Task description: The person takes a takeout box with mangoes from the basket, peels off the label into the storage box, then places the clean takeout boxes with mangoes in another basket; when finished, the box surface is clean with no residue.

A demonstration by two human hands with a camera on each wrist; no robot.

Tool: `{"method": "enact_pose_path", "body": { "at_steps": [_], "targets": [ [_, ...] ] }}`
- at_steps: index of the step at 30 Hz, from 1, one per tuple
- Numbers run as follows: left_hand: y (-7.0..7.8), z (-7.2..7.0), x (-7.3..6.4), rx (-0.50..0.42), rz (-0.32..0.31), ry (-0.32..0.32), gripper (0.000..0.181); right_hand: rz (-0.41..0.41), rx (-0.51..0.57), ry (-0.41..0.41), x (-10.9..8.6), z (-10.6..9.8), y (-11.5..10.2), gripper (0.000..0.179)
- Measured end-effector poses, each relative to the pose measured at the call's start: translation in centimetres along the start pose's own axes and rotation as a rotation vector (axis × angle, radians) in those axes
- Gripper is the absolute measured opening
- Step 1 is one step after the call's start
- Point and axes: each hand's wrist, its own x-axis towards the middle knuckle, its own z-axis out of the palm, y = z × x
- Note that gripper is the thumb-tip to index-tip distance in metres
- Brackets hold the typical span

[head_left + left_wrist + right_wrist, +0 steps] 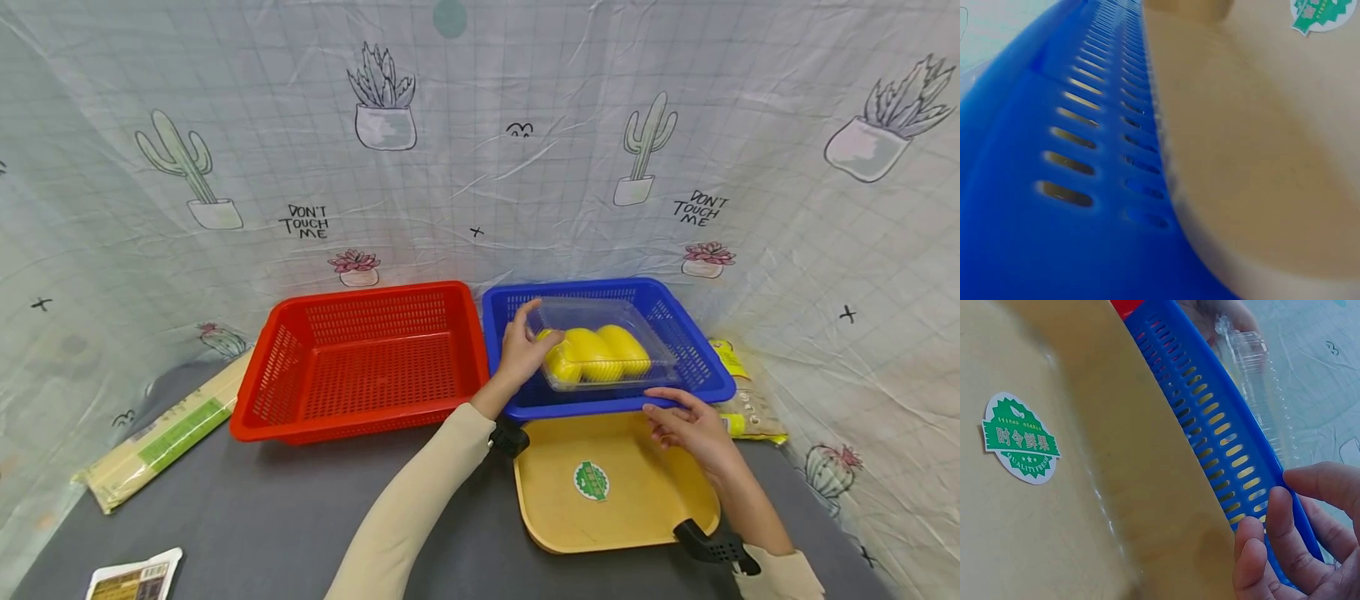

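In the head view, a clear plastic box [660, 367] with several smooth, yellow, rounded pieces [588, 350] like fruit sits tilted in the blue basket [693, 358]. My left hand [522, 346] grips the box's left end, thumb over the top and fingers at the far corner. At the basket's front rim is my right hand [693, 429], fingers loosely bent, fingertips right at the rim; the right wrist view shows this hand [1310, 531] close up. Before the basket lies a tan tray [622, 517] with a green round sticker [592, 481]. The left wrist view misses my left hand.
Left of the blue basket stands a red basket [367, 417]. A long pale packet [168, 442] with a green label lies beside it. Right of the blue basket is a yellow-and-clear bag [757, 408]. A small white-edged pouch [135, 579] lies at the table's front left.
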Motion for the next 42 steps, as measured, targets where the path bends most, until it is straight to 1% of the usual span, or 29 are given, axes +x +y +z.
{"method": "enact_pose_path", "body": {
  "at_steps": [5, 8, 15, 18, 23, 27, 31, 34, 39, 42],
  "targets": [
    [-0.11, 0.04, -0.07, 0.038, -0.018, -0.005, 0.067, 0.005, 0.007, 0.001, 0.04, 0.01, -0.02, 0.045],
    [-0.18, 0.0, -0.07, 0.059, -0.015, -0.013, 0.067, 0.005, 0.002, 0.002, 0.06, 0.04, -0.05, 0.045],
    [-0.38, -0.2, 0.05, 0.097, -0.038, -0.043, 0.069, -0.011, 0.008, -0.012, 0.08, 0.11, -0.08, 0.046],
    [-0.38, -0.23, 0.04, 0.121, -0.063, -0.055, 0.07, -0.015, 0.007, -0.015, 0.09, 0.11, -0.07, 0.046],
    [-0.4, -0.16, 0.04, 0.139, -0.141, -0.089, 0.076, -0.017, 0.0, -0.013, 0.06, 0.12, -0.06, 0.049],
    [-0.32, -0.14, -0.04, 0.144, -0.185, -0.108, 0.082, -0.014, 0.003, -0.016, 0.06, 0.11, -0.05, 0.048],
    [-0.15, -0.21, -0.23, 0.179, -0.193, -0.128, 0.081, -0.006, 0.016, -0.02, 0.1, 0.07, -0.01, 0.042],
    [-0.09, -0.24, -0.35, 0.21, -0.189, -0.156, 0.079, 0.001, 0.02, -0.021, 0.1, 0.07, 0.02, 0.039],
    [-0.07, -0.21, -0.61, 0.246, -0.174, -0.199, 0.079, 0.006, 0.013, -0.017, 0.0, 0.11, 0.03, 0.044],
    [0.05, -0.21, -0.77, 0.244, -0.157, -0.211, 0.08, 0.005, 0.009, -0.009, -0.06, 0.02, 0.04, 0.046]
  ]
}}
